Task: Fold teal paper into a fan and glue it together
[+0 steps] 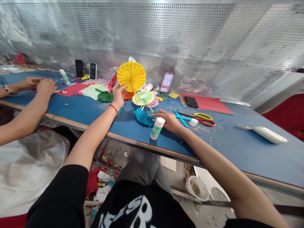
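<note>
My left hand (119, 94) is raised over the table, its fingers closed on the lower edge of a round yellow pleated paper fan (131, 75). Thin sticks hang below that fan. Low on the tabletop, my right hand (167, 121) has its fingertips closed at the right edge of a blue pleated paper fan (143, 117); part of the grip is hidden. An uncapped-looking glue stick (157, 129) stands upright just in front of those fingers. Between the hands lies a round green-and-yellow paper fan (143, 98) with a light green stick.
Right of my right hand lie blue paper strips (182, 119), a white cap (193, 122) and scissors (204, 120). A black phone (191, 102) rests on red paper (213, 104). A white pouch (269, 134) lies farther right. Another person's hands (45, 86) work at the left.
</note>
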`<control>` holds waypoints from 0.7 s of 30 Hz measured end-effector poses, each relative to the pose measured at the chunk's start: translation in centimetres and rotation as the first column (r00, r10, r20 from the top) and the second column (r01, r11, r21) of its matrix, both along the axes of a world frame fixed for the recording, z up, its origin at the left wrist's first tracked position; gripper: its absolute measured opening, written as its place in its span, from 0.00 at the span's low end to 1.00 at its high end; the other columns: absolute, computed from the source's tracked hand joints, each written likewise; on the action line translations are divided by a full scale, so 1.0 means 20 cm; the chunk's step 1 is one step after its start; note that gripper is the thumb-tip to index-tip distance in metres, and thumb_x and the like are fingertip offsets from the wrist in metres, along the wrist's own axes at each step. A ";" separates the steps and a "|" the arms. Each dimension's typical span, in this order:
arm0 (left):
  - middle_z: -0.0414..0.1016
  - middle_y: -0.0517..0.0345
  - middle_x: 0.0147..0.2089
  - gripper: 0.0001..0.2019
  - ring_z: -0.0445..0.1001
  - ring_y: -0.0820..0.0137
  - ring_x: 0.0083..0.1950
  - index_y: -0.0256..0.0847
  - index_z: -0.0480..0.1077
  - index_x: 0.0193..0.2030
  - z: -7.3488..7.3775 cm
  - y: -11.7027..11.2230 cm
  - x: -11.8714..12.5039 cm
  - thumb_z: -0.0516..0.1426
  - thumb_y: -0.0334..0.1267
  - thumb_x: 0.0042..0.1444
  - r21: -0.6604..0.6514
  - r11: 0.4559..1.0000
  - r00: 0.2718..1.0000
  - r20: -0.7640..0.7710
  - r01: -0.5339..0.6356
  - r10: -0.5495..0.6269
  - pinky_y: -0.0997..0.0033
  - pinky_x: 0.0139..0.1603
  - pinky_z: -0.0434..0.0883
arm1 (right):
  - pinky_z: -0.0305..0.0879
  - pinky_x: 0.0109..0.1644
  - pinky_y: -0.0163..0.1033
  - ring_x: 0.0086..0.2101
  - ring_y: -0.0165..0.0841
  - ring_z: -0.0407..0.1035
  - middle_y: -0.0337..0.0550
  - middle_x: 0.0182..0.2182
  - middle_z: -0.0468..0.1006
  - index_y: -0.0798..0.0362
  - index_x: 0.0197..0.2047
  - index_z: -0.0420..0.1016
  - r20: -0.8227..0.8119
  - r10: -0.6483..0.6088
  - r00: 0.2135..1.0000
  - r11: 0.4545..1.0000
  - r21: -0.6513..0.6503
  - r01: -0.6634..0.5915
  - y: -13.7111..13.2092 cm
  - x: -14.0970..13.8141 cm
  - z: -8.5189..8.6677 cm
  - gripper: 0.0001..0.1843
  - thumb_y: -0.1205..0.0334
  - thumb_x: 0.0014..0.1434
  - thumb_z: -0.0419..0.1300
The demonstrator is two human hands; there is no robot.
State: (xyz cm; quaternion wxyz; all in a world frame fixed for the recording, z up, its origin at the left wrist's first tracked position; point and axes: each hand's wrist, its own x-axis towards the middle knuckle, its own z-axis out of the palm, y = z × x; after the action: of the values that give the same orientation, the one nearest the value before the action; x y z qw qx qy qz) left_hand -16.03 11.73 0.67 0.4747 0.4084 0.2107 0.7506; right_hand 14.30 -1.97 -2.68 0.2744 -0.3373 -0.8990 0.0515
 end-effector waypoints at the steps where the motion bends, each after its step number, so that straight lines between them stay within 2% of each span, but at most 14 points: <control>1: 0.77 0.61 0.41 0.16 0.79 0.69 0.40 0.44 0.69 0.35 0.00 0.00 0.00 0.69 0.34 0.42 0.004 1.000 1.000 -0.011 0.007 -0.007 0.73 0.36 0.73 | 0.71 0.48 0.43 0.43 0.40 0.78 0.50 0.51 0.79 0.50 0.58 0.79 0.001 -0.001 1.000 1.000 -0.002 0.001 0.00 0.00 0.00 0.16 0.60 0.70 0.58; 8: 0.79 0.60 0.43 0.16 0.78 0.70 0.44 0.42 0.73 0.39 0.00 -0.01 0.02 0.73 0.34 0.48 0.013 1.000 0.995 -0.099 0.028 -0.027 0.73 0.42 0.75 | 0.72 0.48 0.42 0.43 0.40 0.78 0.49 0.50 0.81 0.47 0.58 0.80 -0.008 -0.017 1.000 1.000 -0.009 0.017 0.00 -0.01 0.00 0.17 0.59 0.69 0.59; 13: 0.80 0.58 0.44 0.16 0.80 0.68 0.45 0.42 0.77 0.38 -0.01 -0.02 0.04 0.76 0.38 0.46 0.090 0.995 0.994 -0.108 0.034 -0.024 0.72 0.41 0.77 | 0.73 0.47 0.42 0.42 0.41 0.78 0.50 0.50 0.81 0.47 0.58 0.81 0.006 -0.026 1.000 1.000 -0.017 0.026 0.00 -0.01 0.00 0.18 0.58 0.68 0.60; 19: 0.79 0.50 0.44 0.21 0.79 0.54 0.57 0.38 0.75 0.35 0.03 -0.05 0.06 0.78 0.46 0.44 0.064 0.993 0.993 -0.058 -0.103 0.106 0.54 0.57 0.78 | 0.73 0.48 0.43 0.43 0.42 0.78 0.50 0.50 0.81 0.46 0.59 0.81 0.006 -0.025 1.000 1.000 -0.011 0.025 -0.01 -0.01 0.01 0.18 0.57 0.68 0.60; 21: 0.79 0.50 0.44 0.23 0.79 0.53 0.59 0.39 0.74 0.34 0.05 -0.06 0.05 0.78 0.50 0.43 0.075 0.985 0.988 0.002 -0.155 0.155 0.53 0.59 0.78 | 0.73 0.48 0.43 0.43 0.42 0.78 0.50 0.50 0.81 0.46 0.59 0.81 0.008 -0.025 1.000 1.000 -0.019 0.026 -0.01 -0.01 0.01 0.18 0.57 0.68 0.61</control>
State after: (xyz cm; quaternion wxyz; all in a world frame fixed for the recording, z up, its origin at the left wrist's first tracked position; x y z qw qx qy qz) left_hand -14.95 10.55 1.62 0.3987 0.4096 0.2143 0.7920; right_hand 14.01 -2.16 -2.52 0.2686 -0.3514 -0.8952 0.0552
